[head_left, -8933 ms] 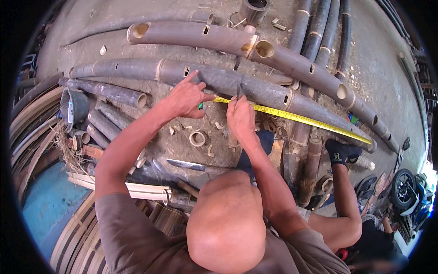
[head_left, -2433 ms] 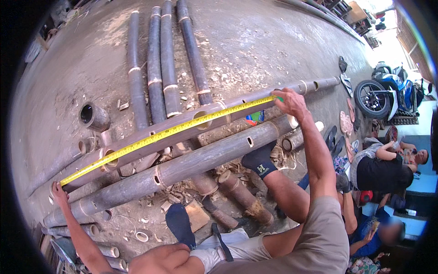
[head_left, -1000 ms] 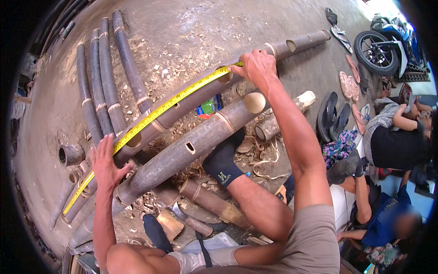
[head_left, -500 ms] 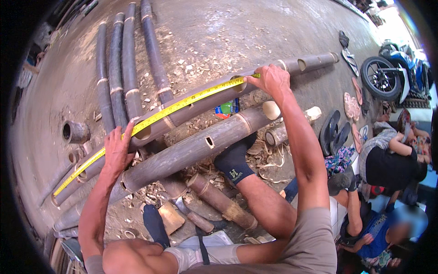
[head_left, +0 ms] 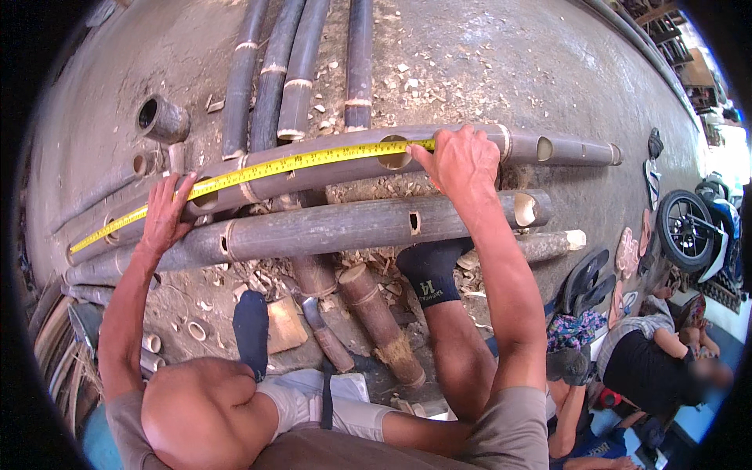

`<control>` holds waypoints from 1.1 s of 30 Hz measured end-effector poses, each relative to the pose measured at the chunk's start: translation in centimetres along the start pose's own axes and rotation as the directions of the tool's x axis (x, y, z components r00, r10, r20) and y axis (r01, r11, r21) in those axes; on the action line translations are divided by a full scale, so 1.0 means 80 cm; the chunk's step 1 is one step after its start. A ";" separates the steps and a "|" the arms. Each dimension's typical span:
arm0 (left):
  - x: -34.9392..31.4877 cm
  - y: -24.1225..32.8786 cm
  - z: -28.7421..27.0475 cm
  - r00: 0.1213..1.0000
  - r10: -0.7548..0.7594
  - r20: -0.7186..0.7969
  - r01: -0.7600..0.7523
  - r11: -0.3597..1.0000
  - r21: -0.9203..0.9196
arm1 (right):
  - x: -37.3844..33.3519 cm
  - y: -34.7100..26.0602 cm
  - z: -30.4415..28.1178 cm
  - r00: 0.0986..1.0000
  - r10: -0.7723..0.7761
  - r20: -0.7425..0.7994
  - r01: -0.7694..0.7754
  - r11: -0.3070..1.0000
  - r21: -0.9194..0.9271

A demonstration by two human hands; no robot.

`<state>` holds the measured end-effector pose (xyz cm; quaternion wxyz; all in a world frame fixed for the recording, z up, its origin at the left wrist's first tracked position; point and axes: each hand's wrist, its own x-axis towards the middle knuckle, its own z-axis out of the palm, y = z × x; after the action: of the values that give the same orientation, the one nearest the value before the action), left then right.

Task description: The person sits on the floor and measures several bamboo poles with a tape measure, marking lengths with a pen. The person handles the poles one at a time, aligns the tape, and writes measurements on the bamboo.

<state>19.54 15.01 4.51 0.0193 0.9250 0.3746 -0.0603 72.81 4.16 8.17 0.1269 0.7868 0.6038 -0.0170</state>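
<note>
Yellow tape stretched along the upper bamboo pole, which lies on the concrete floor. Right hand pins the tape's right end near a round hole in the pole, fingers together, pressed flat. Left hand holds the tape down further left, fingers spread over tape and pole. A second pole lies just beside, nearer the person. No packages or labels legible; sandals lie right.

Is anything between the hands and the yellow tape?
Nothing visible is. The right hand presses one end of the tape straight onto the bamboo pole, and the left hand lies on the tape farther along. Both touch it directly.
</note>
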 end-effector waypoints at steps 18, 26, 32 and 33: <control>0.012 -0.004 -0.013 0.997 -0.003 0.071 0.006 0.999 -0.035 | 0.022 -0.014 -0.022 0.981 -0.024 0.193 0.041 0.995 -0.087; 0.015 -0.006 -0.012 0.996 -0.012 0.092 0.018 0.997 -0.069 | 0.026 -0.012 -0.015 0.988 -0.043 0.147 0.055 0.996 -0.074; 0.021 -0.009 -0.016 0.994 0.003 0.108 0.006 0.996 -0.084 | 0.037 -0.005 -0.020 0.985 -0.036 0.170 0.038 0.999 -0.007; 0.021 -0.008 -0.018 0.995 0.012 0.104 -0.003 0.996 -0.086 | 0.037 -0.005 -0.020 0.986 -0.034 0.165 0.036 0.999 -0.011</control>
<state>20.44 16.78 5.72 0.0789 0.9203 0.3720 -0.0923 73.01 7.42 9.08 0.1816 0.7710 0.6051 -0.0801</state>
